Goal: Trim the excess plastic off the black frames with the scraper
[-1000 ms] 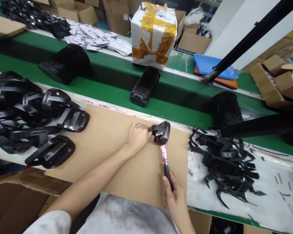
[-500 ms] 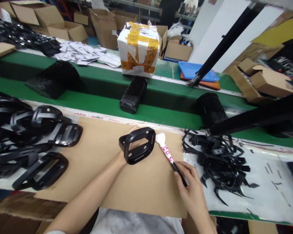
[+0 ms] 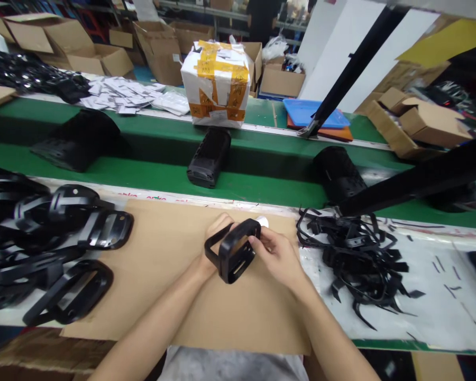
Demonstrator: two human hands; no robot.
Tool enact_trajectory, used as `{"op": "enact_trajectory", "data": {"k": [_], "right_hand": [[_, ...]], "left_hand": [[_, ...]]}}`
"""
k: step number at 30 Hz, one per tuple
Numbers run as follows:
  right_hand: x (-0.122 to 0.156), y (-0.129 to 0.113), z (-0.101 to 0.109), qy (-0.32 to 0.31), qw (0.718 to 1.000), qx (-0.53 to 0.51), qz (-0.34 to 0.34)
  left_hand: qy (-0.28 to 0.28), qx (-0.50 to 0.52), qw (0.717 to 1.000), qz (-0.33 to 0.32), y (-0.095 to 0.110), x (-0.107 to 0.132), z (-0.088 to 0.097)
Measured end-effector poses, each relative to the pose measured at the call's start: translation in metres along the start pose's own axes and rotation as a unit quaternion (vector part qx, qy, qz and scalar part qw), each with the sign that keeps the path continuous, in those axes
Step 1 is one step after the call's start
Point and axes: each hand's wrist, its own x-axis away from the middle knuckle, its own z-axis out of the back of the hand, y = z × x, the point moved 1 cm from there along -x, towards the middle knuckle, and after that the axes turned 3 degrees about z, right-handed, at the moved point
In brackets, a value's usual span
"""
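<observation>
A black plastic frame with rounded corners and a strap-like loop is held up over the brown cardboard sheet. My left hand grips it from behind on the left, its fingers partly hidden by the frame. On the other side, the thumb and fingers of my right hand pinch the frame's right edge. Just behind my right hand shows the white rounded end of a tool. The rest of that tool is hidden by the hand.
Similar black frames are heaped at the left. Black strips and offcuts lie in a pile at the right. Dark speaker-like units rest on the green belt. Behind them stands a taped white box; a black post slants at right.
My right hand has left the tool's black handle and moved up and left onto the frame. The frame has turned and shifted slightly right in my left hand. The view has shifted slightly.
</observation>
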Motion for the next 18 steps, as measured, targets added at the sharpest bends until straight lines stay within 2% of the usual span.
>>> {"op": "enact_trajectory", "data": {"k": [3,5,9,11,13,15,18], "right_hand": [[-0.006,0.007,0.005,0.019,0.996,0.058,0.068],[-0.009,0.012,0.009,0.039,0.989,0.083,0.120],[-0.008,0.022,0.009,0.066,0.982,0.093,0.149],[-0.006,0.027,0.008,0.077,0.981,0.095,0.148],[-0.003,0.033,0.008,0.087,0.980,0.098,0.148],[-0.002,0.038,0.009,0.105,0.977,0.102,0.153],[-0.002,0.043,0.014,0.142,0.970,0.114,0.161]], "left_hand": [[0.039,0.013,0.999,-0.009,0.001,0.001,0.001],[0.046,0.024,0.999,0.000,0.000,0.002,-0.001],[0.014,0.085,0.991,0.101,-0.001,0.002,-0.009],[-0.014,0.169,0.970,0.171,-0.001,0.002,-0.011],[-0.060,0.268,0.935,0.226,-0.001,0.001,-0.013],[-0.100,0.340,0.900,0.255,-0.001,-0.002,-0.012],[-0.121,0.392,0.866,0.285,-0.001,-0.007,-0.008]]}}
